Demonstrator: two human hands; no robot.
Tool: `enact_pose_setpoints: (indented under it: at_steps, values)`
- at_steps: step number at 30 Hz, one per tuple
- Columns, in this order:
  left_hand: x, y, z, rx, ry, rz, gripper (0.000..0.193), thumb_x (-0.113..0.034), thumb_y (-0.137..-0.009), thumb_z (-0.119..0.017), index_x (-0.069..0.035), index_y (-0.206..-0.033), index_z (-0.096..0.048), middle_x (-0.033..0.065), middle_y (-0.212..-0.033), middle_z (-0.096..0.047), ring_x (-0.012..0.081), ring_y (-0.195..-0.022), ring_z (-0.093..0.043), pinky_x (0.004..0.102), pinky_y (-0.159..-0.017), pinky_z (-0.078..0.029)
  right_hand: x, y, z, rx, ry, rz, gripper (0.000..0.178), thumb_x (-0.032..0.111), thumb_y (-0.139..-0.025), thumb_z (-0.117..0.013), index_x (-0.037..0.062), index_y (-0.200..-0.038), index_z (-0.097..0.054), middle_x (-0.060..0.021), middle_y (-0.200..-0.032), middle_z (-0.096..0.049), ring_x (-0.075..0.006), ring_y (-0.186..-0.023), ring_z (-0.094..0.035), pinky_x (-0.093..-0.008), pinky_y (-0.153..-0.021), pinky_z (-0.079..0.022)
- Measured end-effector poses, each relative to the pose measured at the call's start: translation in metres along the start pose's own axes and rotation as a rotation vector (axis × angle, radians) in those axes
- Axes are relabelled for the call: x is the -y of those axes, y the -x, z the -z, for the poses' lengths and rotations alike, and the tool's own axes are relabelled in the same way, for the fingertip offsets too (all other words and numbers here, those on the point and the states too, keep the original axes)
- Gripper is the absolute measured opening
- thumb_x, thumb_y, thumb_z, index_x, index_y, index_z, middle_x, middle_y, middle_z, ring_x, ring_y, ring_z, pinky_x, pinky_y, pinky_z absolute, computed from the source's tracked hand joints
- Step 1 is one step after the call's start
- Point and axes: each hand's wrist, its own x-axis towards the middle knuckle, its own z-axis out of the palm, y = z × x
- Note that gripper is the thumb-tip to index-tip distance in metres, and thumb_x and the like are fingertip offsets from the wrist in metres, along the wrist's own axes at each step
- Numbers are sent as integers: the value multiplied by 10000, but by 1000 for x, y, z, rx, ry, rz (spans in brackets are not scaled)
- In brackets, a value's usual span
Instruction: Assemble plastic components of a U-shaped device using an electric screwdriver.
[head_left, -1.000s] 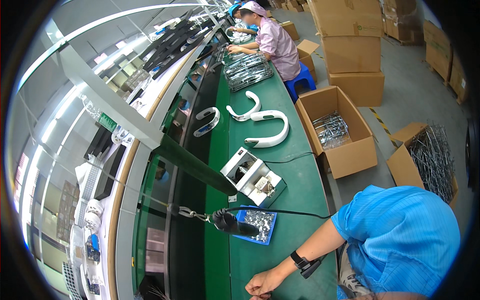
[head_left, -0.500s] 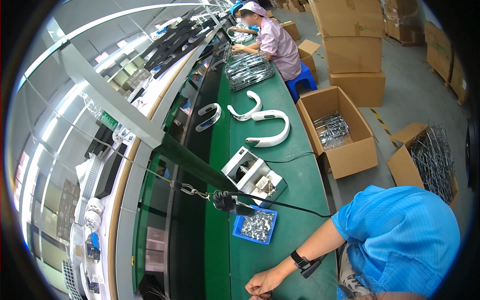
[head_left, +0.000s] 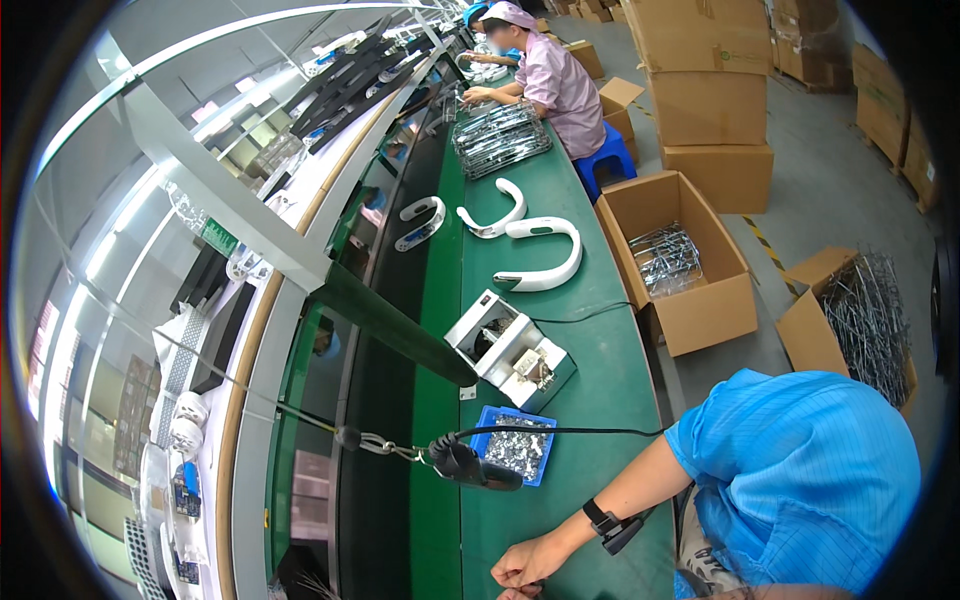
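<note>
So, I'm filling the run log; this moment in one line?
right hand: over bench, grip unclear | left hand: mostly cut off | black tool: hanging | blue tray: small metal parts

No readable text reaches me.
I see a green label [head_left: 218,236] on a clear bottle [head_left: 187,206] and a small mark [head_left: 720,57] on a stacked carton [head_left: 680,35], both illegible.

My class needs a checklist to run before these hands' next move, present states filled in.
1. Blue tray holds small metal parts: ok.
2. Tray unobstructed in this view: not ok, hanging black tool overlaps it.
3. Right hand in view: ok, at the green bench.
4. Left hand fully in view: not ok, mostly cut off below.
5. What the hands hold: cannot tell.
</note>
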Motion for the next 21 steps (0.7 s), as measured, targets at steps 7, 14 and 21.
enact_pose_setpoints:
  at_steps: [7,14,21]
  values:
    - [-8,0,-19,-126,-60,10,199,-170,-1093,-551,-7,-985,-589,28,-876,-571,120,-806,-527,284,-715,-456,8,9,-1,-4,8,-28,216,186,-1067,-556,42,-906,-549,-38,-758,-629,-117,-613,-607,-302,-521,-499]
    - [-27,39,6,-534,-195,49,207,-154,-1101,-554,-13,-957,-598,12,-841,-578,103,-774,-531,272,-691,-460,16,9,2,-10,28,16,177,149,-1055,-571,21,-945,-624,-60,-775,-709,-128,-707,-681,-323,-638,-560]
    - [-39,83,33,-689,-162,107,186,-156,-1129,-540,-7,-1037,-601,20,-843,-629,98,-784,-576,267,-721,-489,51,18,19,-115,64,-267,146,140,-1075,-555,20,-1070,-639,-56,-869,-722,-108,-790,-687,-285,-655,-563]
